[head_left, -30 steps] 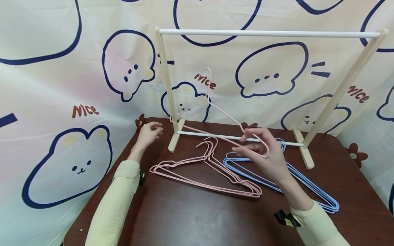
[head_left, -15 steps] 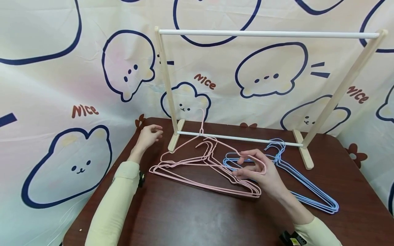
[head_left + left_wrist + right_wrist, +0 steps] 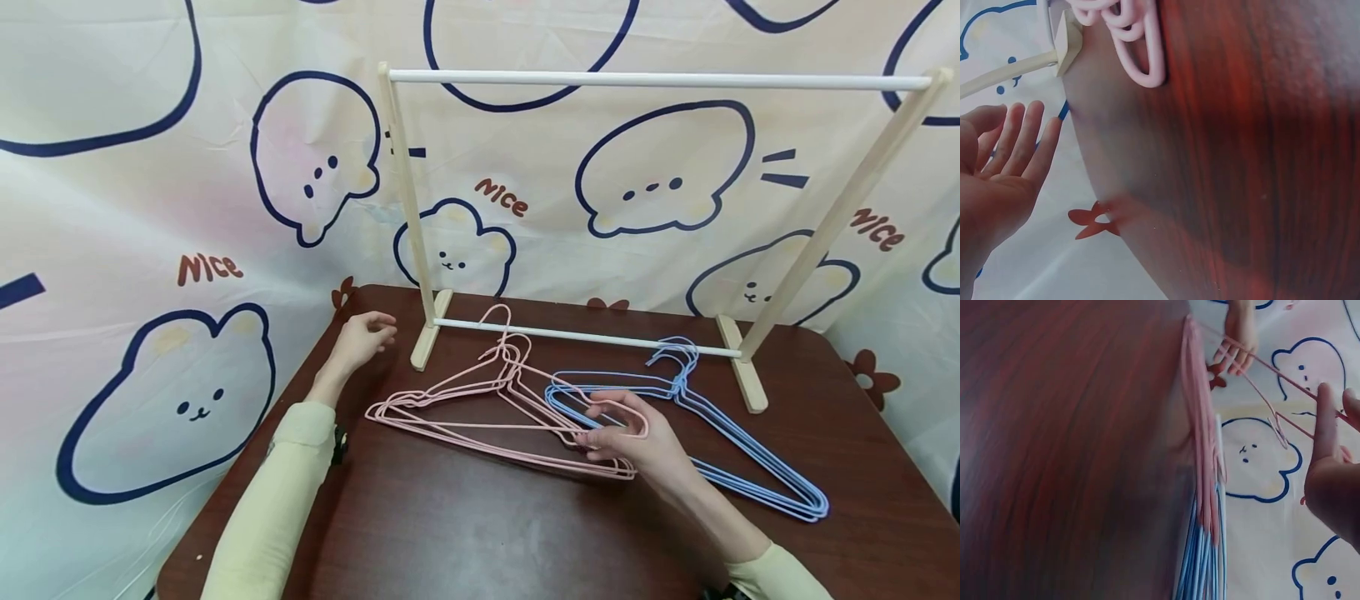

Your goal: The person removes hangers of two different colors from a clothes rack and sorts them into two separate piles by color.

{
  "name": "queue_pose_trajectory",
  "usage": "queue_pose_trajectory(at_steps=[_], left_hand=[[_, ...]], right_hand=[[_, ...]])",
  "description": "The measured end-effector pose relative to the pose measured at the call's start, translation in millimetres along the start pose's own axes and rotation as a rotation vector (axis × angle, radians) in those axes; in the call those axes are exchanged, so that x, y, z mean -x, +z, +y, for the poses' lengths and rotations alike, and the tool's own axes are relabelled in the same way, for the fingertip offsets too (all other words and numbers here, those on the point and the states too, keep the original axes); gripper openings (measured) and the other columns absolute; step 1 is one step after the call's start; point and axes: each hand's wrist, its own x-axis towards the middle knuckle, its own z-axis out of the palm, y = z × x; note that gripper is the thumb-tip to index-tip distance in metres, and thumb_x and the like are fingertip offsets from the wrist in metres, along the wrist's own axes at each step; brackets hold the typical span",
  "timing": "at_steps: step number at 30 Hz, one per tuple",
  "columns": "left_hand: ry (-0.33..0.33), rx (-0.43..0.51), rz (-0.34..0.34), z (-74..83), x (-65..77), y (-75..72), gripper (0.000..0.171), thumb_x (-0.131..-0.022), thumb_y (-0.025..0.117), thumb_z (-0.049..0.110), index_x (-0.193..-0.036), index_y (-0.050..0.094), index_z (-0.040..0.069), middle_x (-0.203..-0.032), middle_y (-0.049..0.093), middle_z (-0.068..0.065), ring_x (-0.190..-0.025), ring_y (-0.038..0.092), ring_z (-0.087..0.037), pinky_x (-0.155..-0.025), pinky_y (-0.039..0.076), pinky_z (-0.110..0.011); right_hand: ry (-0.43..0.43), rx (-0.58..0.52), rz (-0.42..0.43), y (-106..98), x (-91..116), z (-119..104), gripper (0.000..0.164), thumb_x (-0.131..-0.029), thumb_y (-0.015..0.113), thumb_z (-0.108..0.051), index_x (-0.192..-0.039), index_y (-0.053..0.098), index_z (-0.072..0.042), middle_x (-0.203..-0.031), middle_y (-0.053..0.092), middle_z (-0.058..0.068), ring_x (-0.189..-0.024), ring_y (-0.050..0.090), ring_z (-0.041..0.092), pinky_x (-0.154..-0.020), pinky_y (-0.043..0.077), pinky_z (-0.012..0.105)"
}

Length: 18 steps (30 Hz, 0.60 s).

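My right hand (image 3: 637, 433) pinches the right corner of a pink clothes hanger (image 3: 510, 427) between thumb and fingers. That hanger is tilted over a stack of pink hangers (image 3: 480, 449), its hook pointing toward the back. In the right wrist view, the held hanger (image 3: 1259, 392) slants away from the stack (image 3: 1196, 394); whether its far end touches the stack, I cannot tell. My left hand (image 3: 362, 340) hovers by the rack's left foot, fingers relaxed and holding nothing. The left wrist view shows this hand (image 3: 1000, 187) beside the table edge.
Several blue hangers (image 3: 753, 444) lie stacked at the right, partly behind my right hand. A rack with a white top bar (image 3: 645, 80), wooden posts and a lower bar (image 3: 555, 334) stands at the back of the brown table (image 3: 465, 533). A printed cloth hangs behind.
My right hand has lowered the pink hanger from in front of the rack down over the pink stack, uncovering the blue hangers' hooks. The left hand has barely moved.
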Motion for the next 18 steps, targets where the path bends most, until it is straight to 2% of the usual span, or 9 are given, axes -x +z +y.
queue_pose_trajectory(at_steps=[3, 5, 7, 9, 12, 15, 18], left_hand=[[-0.001, -0.004, -0.005, -1.6, 1.8, 1.1, 0.029, -0.102, 0.057, 0.02, -0.126, 0.061, 0.005, -0.121, 0.066, -0.02, -0.108, 0.067, -0.036, -0.089, 0.056, -0.046], [0.001, -0.001, -0.007, -2.6, 2.2, 1.7, 0.028, -0.101, 0.057, 0.019, -0.125, 0.061, 0.005, -0.12, 0.066, -0.021, -0.107, 0.068, -0.036, -0.088, 0.056, -0.047], [0.003, 0.0, -0.015, -3.9, 2.0, 1.7, 0.03, -0.101, 0.057, 0.019, -0.126, 0.061, 0.003, -0.12, 0.066, -0.021, -0.107, 0.068, -0.036, -0.088, 0.056, -0.048], [-0.001, 0.0, -0.028, -4.7, 2.0, 2.1, 0.029, -0.101, 0.057, 0.018, -0.126, 0.061, 0.003, -0.121, 0.066, -0.021, -0.106, 0.068, -0.035, -0.089, 0.056, -0.048], [-0.002, -0.009, -0.06, -5.3, 2.1, 2.4, 0.032, -0.102, 0.056, 0.018, -0.128, 0.06, 0.001, -0.123, 0.066, -0.022, -0.107, 0.069, -0.035, -0.09, 0.055, -0.049], [0.004, -0.008, -0.075, -5.8, 2.8, 2.6, 0.032, -0.101, 0.056, 0.017, -0.128, 0.06, 0.0, -0.123, 0.066, -0.023, -0.106, 0.069, -0.035, -0.09, 0.055, -0.049], [0.014, -0.011, -0.08, -6.4, 4.1, 2.3, 0.033, -0.101, 0.057, 0.016, -0.128, 0.06, -0.002, -0.122, 0.066, -0.023, -0.105, 0.069, -0.036, -0.089, 0.055, -0.05]], right_hand=[[0.04, 0.112, 0.048, -6, 2, 6, 0.058, -0.089, 0.074, -0.009, -0.139, 0.047, 0.0, -0.113, 0.059, 0.009, -0.087, 0.074, 0.026, -0.075, 0.058, 0.054], [0.065, 0.2, 0.084, -11, 2, 9, 0.055, -0.087, 0.077, -0.014, -0.136, 0.054, -0.003, -0.111, 0.06, 0.009, -0.077, 0.072, 0.024, -0.07, 0.059, 0.053], [0.075, 0.346, 0.115, -16, 2, 12, 0.05, -0.086, 0.078, -0.024, -0.131, 0.061, -0.011, -0.107, 0.062, 0.007, -0.074, 0.068, 0.02, -0.066, 0.059, 0.044], [0.075, 0.503, 0.14, -20, 3, 13, 0.045, -0.085, 0.078, -0.034, -0.126, 0.066, -0.018, -0.105, 0.065, 0.004, -0.076, 0.064, 0.015, -0.066, 0.054, 0.033], [0.037, 0.705, 0.146, -24, 3, 16, 0.042, -0.084, 0.077, -0.044, -0.121, 0.07, -0.024, -0.104, 0.068, 0.0, -0.089, 0.06, 0.014, -0.073, 0.047, 0.026], [0.0, 0.764, 0.114, -28, 2, 18, 0.044, -0.084, 0.077, -0.045, -0.122, 0.071, -0.021, -0.103, 0.067, 0.002, -0.099, 0.058, 0.02, -0.083, 0.048, 0.033], [-0.053, 0.825, 0.077, -29, 1, 22, 0.046, -0.085, 0.077, -0.042, -0.123, 0.07, -0.016, -0.098, 0.065, 0.002, -0.1, 0.055, 0.023, -0.088, 0.047, 0.041]])
